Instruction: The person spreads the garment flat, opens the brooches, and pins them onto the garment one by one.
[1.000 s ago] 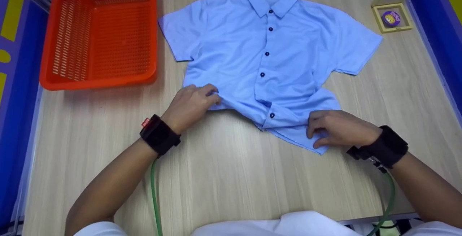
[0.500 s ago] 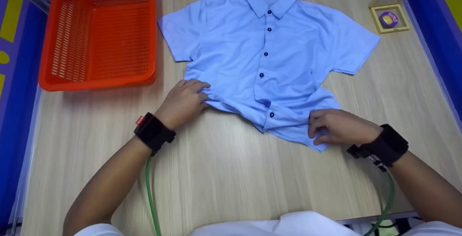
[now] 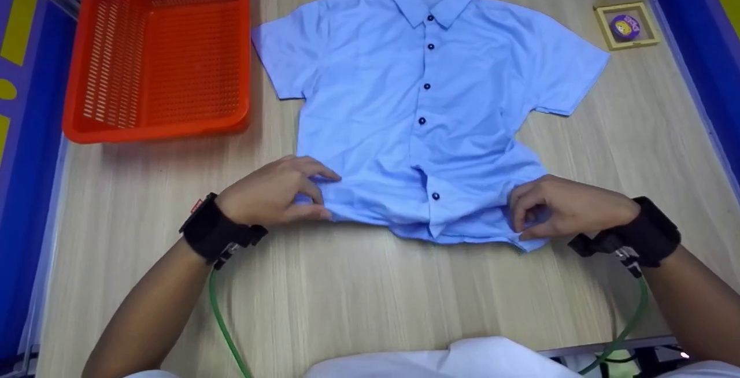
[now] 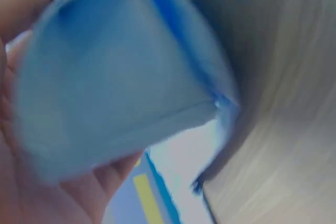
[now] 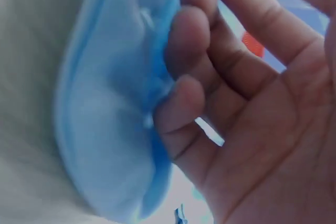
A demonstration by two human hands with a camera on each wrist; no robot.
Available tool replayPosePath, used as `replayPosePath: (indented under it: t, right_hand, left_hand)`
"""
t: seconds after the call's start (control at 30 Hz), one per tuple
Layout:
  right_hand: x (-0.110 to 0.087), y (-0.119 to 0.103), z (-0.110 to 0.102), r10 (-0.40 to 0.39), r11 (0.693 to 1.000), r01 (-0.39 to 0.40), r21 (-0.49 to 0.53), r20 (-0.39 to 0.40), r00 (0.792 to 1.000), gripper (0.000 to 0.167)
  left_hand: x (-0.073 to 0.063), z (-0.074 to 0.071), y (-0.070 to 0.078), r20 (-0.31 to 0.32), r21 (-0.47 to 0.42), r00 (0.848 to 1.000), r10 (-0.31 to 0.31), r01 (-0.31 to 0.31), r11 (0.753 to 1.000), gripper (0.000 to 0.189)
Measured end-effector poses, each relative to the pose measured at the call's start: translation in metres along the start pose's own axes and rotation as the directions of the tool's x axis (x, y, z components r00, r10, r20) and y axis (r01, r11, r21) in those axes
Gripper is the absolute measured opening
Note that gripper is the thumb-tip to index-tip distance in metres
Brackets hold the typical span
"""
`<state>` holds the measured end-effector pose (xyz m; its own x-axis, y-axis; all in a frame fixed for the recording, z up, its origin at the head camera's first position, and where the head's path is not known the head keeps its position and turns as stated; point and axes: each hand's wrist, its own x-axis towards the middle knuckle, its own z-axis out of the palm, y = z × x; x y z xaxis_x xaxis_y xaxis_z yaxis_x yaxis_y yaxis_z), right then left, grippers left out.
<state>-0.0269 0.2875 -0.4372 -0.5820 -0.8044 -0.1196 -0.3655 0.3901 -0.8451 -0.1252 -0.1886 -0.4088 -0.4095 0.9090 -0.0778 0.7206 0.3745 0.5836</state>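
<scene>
A light blue short-sleeved shirt (image 3: 370, 100) lies front up on the table, its collar at the far side and its dark buttons down the middle. At the left end of the hem, my left hand (image 3: 274, 190) holds the cloth between thumb and fingers; in the left wrist view a blurred fold of the shirt (image 4: 115, 77) covers part of that palm. My right hand (image 3: 572, 207) pinches the hem's right corner with curled fingers. In the right wrist view those fingertips meet the shirt's edge (image 5: 105, 108). Wrinkles run across the lower front.
An orange plastic basket (image 3: 191, 66) stands at the table's back left. At the back right is a small wooden frame-like stand (image 3: 653, 43) with a purple round piece (image 3: 624, 27) in it. Green cables (image 3: 222, 320) trail from both wrist bands.
My left hand has slid off the shirt's side and come nearer to me, drawing the left hem down. The hem now runs straighter. My right hand has shifted slightly right with its corner.
</scene>
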Motion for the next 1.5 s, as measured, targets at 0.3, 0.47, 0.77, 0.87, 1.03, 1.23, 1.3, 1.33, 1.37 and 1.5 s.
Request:
replayPosePath:
  t: [0.3,0.47,0.77,0.87,1.03,1.23,1.3,1.33,1.37,1.5]
  right_hand:
    - [-0.002,-0.003,-0.012,-0.082,0.973,0.065,0.221,0.067,0.994,0.021]
    - [0.01,0.006,-0.006,-0.003,0.981,-0.021,0.193,0.123,0.992,0.015]
    - [0.023,0.016,-0.05,0.275,0.961,-0.273,0.031,-0.104,0.956,0.027]
    - [0.036,0.019,-0.074,0.385,0.914,-0.406,0.002,-0.32,0.866,0.034]
    - [0.065,0.043,-0.105,0.589,0.734,-0.678,-0.019,-0.478,0.651,0.075]
    - [0.087,0.086,-0.114,0.727,0.578,-0.809,-0.108,-0.381,0.571,0.101]
    - [0.091,0.096,-0.118,0.719,0.588,-0.801,-0.114,-0.379,0.582,0.102]
    - [0.091,0.1,-0.122,0.71,0.598,-0.792,-0.119,-0.378,0.593,0.103]
    - [0.091,0.104,-0.126,0.702,0.61,-0.783,-0.125,-0.373,0.607,0.103]
    - [0.086,0.12,-0.146,0.688,0.632,-0.76,-0.149,-0.343,0.639,0.103]
  left_hand:
    - [-0.01,0.003,-0.001,0.179,-0.245,0.984,0.009,0.036,0.969,0.026]
    - [0.002,0.013,-0.006,0.231,-0.222,0.972,-0.037,0.089,0.971,0.022]
    - [0.051,-0.009,-0.029,-0.015,-0.079,0.967,-0.256,0.254,0.964,0.029]
    - [0.078,-0.02,-0.036,-0.142,0.019,0.907,-0.397,0.404,0.915,0.037]
    - [0.116,-0.025,-0.055,-0.243,0.105,0.772,-0.587,0.623,0.775,0.07]
    - [0.132,-0.011,-0.074,-0.101,0.177,0.644,-0.758,0.761,0.624,0.099]
    - [0.132,-0.008,-0.077,-0.088,0.202,0.621,-0.779,0.777,0.596,0.103]
    - [0.132,-0.007,-0.078,-0.092,0.211,0.614,-0.784,0.781,0.588,0.103]
    - [0.133,-0.006,-0.079,-0.099,0.209,0.61,-0.786,0.785,0.583,0.104]
    - [0.135,-0.005,-0.08,-0.114,0.206,0.599,-0.793,0.795,0.571,0.106]
